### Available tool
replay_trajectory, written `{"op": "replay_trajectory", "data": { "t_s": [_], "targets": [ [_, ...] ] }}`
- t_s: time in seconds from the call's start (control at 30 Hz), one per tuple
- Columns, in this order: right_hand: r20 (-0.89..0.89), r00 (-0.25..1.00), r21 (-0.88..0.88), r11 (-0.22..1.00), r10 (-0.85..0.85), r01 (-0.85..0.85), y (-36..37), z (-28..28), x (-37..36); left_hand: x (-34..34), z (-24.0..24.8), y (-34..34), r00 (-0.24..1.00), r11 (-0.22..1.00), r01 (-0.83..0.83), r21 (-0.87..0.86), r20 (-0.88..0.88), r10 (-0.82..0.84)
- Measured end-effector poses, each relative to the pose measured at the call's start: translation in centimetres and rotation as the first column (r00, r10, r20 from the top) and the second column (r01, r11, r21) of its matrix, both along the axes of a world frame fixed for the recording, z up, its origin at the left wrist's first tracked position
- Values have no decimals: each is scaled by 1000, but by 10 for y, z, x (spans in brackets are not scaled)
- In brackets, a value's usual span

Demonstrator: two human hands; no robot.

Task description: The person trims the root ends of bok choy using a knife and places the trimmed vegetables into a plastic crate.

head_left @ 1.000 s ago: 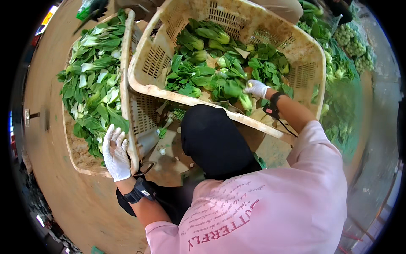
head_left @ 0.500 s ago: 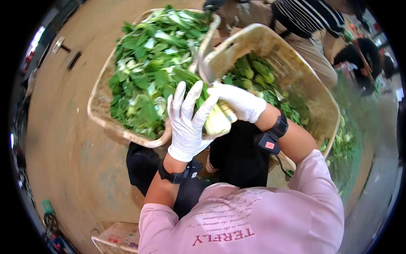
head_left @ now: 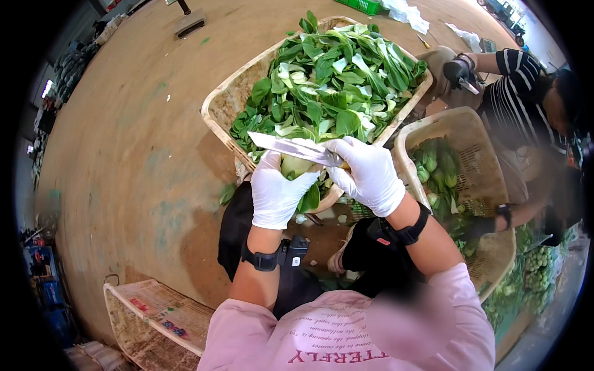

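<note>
In a white glove, my left hand (head_left: 273,196) is closed around a head of bok choy (head_left: 296,167), its pale base turned upward and green leaves hanging below. My right hand (head_left: 370,174), gloved too, grips a knife (head_left: 288,146) whose wide blade points left across the bok choy's base. Whether the edge is cutting in cannot be told. The knife's handle is mostly hidden in the fingers. Both hands are over the near edge of a large plastic basket (head_left: 215,105) heaped with loose bok choy leaves (head_left: 328,80).
A second basket (head_left: 498,179) with bok choy heads (head_left: 436,167) stands at the right. Beyond it, a co-worker in a striped shirt (head_left: 516,86) holds a blade in a dark glove. Another basket (head_left: 133,309) is at lower left, and a scale (head_left: 189,23) stands on the floor far left.
The view has swung right, shifting the baskets in the picture. My left hand's spread fingers have closed around the bok choy. The right hand has moved off it, and its knife blade now crosses the base.
</note>
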State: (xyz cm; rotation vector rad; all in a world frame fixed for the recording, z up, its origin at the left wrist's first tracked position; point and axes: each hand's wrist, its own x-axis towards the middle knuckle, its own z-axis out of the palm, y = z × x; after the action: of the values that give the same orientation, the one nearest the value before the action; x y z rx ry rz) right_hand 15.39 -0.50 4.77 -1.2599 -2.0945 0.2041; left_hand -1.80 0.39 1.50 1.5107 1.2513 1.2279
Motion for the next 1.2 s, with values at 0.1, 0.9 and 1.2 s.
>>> {"op": "replay_trajectory", "data": {
  "t_s": [0.1, 0.9, 1.2],
  "targets": [
    [146, 987, -83, 995, 63, -51, -2, 1, 4, -8, -10, 3, 999, 1000, 17, 15, 34, -18],
    [425, 847, -439, 746, -319, 501, 40, -37, 77, 12, 5, -7, 988, 975, -62, 213, -127, 91],
    [-852, 486, -479, 663, -193, -576, 15, -33, 20, 18, -7, -7, 845, 904, 398, -158, 447, -294]
  ]
}}
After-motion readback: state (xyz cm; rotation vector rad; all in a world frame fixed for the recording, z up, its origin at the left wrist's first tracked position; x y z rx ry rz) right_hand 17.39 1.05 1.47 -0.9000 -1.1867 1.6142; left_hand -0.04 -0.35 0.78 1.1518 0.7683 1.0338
